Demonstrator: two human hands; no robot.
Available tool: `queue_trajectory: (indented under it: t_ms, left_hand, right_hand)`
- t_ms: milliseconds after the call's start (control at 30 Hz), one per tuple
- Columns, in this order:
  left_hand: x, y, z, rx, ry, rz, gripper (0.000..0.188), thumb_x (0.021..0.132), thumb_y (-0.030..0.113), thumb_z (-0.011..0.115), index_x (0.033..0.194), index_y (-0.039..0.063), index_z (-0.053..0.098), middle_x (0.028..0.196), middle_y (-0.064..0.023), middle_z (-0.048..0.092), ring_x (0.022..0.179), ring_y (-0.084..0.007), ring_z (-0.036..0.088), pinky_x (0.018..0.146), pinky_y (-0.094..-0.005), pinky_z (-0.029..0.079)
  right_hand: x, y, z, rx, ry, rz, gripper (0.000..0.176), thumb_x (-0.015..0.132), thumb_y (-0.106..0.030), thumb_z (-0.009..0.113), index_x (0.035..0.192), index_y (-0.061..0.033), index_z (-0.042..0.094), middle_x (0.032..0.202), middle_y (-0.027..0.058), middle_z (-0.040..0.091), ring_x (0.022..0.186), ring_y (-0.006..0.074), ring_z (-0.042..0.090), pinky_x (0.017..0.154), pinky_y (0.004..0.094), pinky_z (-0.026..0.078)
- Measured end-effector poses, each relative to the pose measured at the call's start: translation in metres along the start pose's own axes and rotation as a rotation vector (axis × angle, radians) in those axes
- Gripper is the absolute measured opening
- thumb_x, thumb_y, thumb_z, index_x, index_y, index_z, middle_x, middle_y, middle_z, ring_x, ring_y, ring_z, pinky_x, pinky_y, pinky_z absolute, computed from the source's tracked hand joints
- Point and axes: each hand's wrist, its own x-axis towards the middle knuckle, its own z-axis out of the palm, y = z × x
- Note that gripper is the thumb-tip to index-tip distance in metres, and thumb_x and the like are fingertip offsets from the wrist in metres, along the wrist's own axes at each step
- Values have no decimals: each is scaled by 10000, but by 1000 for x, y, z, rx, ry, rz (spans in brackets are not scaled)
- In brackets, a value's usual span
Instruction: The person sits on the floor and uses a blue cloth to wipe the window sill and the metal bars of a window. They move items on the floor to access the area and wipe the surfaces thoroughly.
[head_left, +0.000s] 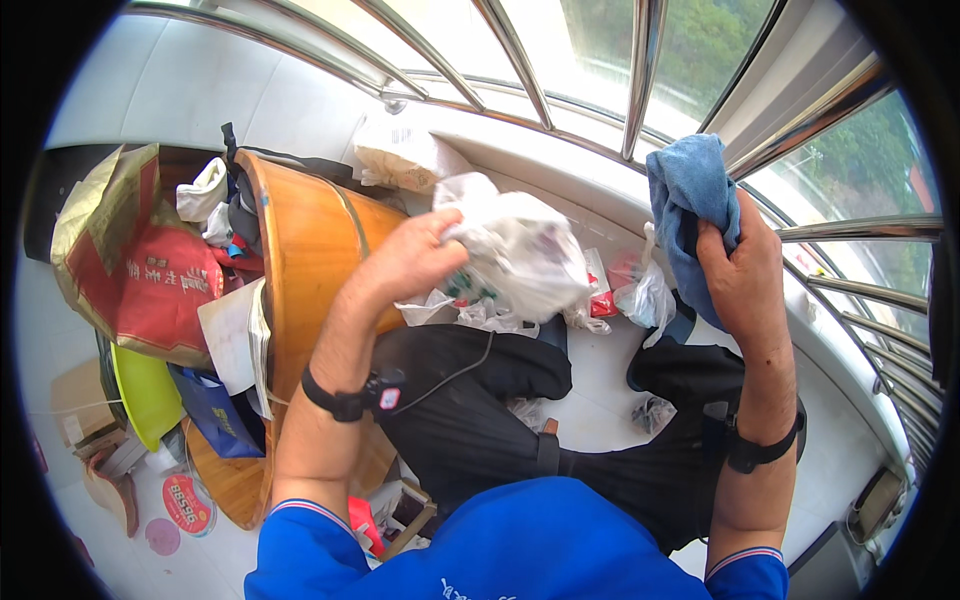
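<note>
My left hand (420, 251) grips a white plastic bag (525, 255) by its gathered end. Something dark shows faintly through the bag's thin film, too blurred to name. Raised by the window railing, my right hand (739, 270) holds a bunched blue cloth (686, 217), its lower end hanging down beside the wrist. Below the white bag lie more crumpled plastic bags (495, 315) on the floor. A clear knotted bag (649, 292) sits between the two hands, close to the low ledge, with a red and white packet (602, 292) at its left.
A wooden tub (315, 232) stuffed with things stands at my left. Against it lean a red and gold paper bag (165, 277), a blue bag (217, 412) and a yellow-green plastic item (146, 390). Metal railings (637, 82) line the window. A white package (409, 154) rests by the wall.
</note>
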Motion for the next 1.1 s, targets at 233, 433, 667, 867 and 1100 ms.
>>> queue_trajectory:
  t_ms: [233,433,667,867,1100]
  left_hand:
    - [47,-82,-81,-24,310,-245,532,962,251,629,1408,-29,705,1249,-174,789,1117,-247,730,990,-379,576]
    - [73,-150,-153,411,409,-507,535,972,332,623,1279,-91,734,1166,-251,796,1071,-342,764,928,-455,587]
    - [130,-214,-179,742,516,-590,412,986,261,646,1162,-81,793,1191,-367,747,1214,-477,728,1044,-508,581]
    - [154,-274,-176,957,217,-449,234,920,214,768,1055,46,862,1085,-219,823,1055,-359,803,921,-447,633]
    - [145,-280,-161,679,374,-607,196,959,173,738,962,2,833,909,-152,836,779,-260,813,713,-408,643]
  right_hand:
    - [2,2,-2,8,-20,40,196,1021,-145,650,1093,37,652,855,247,705,775,365,738,783,435,582]
    - [3,1,-2,-20,-54,68,190,1014,-136,648,1088,40,646,856,255,705,768,377,728,772,445,577]
    - [4,0,3,-14,-91,85,172,1004,-125,651,1075,31,642,853,264,702,777,427,715,771,457,572]
    - [4,1,2,-58,-108,89,161,995,-114,653,1067,28,630,852,276,691,776,445,700,747,468,560]
    - [3,-1,8,-42,-141,100,153,992,-110,659,1042,29,620,850,288,679,775,465,688,735,468,557]
